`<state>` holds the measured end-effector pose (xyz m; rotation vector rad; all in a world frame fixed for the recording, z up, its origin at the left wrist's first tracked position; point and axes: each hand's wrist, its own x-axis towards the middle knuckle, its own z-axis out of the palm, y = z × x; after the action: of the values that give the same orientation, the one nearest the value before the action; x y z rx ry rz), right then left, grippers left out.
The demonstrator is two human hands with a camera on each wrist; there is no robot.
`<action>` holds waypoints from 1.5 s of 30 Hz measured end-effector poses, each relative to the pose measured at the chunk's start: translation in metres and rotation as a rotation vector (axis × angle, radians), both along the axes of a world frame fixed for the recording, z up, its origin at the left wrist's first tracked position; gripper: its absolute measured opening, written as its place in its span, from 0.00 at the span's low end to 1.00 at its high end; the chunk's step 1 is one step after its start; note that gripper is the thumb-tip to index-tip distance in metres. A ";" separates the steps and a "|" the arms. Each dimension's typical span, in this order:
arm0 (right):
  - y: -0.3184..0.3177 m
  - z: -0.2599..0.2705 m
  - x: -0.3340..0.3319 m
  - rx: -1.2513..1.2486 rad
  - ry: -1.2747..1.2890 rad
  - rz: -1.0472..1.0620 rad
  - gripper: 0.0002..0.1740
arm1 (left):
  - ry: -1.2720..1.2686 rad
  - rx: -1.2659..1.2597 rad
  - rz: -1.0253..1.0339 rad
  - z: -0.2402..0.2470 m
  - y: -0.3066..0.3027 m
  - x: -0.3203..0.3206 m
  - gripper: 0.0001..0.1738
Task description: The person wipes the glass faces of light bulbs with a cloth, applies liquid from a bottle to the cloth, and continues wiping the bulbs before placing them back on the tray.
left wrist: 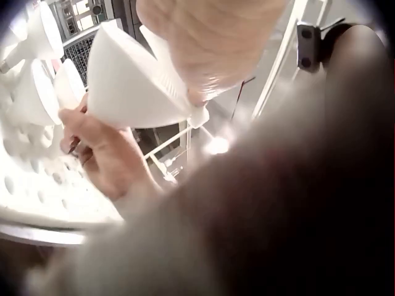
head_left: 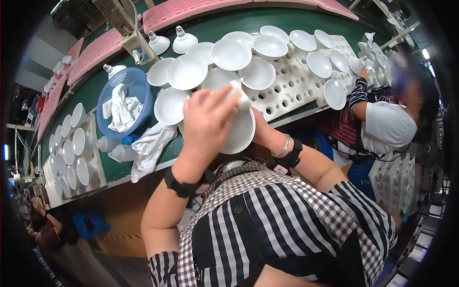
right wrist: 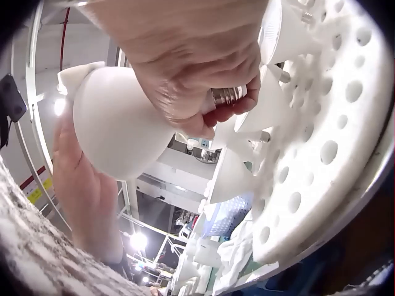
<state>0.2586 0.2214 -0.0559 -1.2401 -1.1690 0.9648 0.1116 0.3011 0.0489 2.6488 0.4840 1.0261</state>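
My right hand [head_left: 260, 126] grips a white reflector lamp [head_left: 240, 135] by its metal screw base [right wrist: 228, 95], as the right wrist view shows. The lamp's broad, dimpled face is tilted up toward me in the head view. My left hand [head_left: 208, 119] holds a folded white cloth [head_left: 242, 97] against the lamp's rim, its fingers bent over the cloth. From the left wrist, the lamp's smooth white side [left wrist: 126, 83] shows between my left hand [left wrist: 213, 40] above and my right hand [left wrist: 111, 157] below.
Many similar lamps [head_left: 187, 71] stand face up in a perforated white foam board [head_left: 287, 81] on the green bench. A blue basket [head_left: 101, 107] with white cloths, spray bottles [head_left: 123, 153] and another lamp board [head_left: 97, 167] lie left. A person [head_left: 389, 119] works at right.
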 end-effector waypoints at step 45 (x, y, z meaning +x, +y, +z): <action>-0.035 0.028 -0.036 -0.260 0.040 -0.140 0.08 | -0.611 -1.169 0.290 -0.186 0.131 -0.315 0.48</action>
<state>0.2222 0.1864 -0.0282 -1.4809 -0.9324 1.0547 -0.2036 0.4321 -0.1374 1.2064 0.9452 1.0701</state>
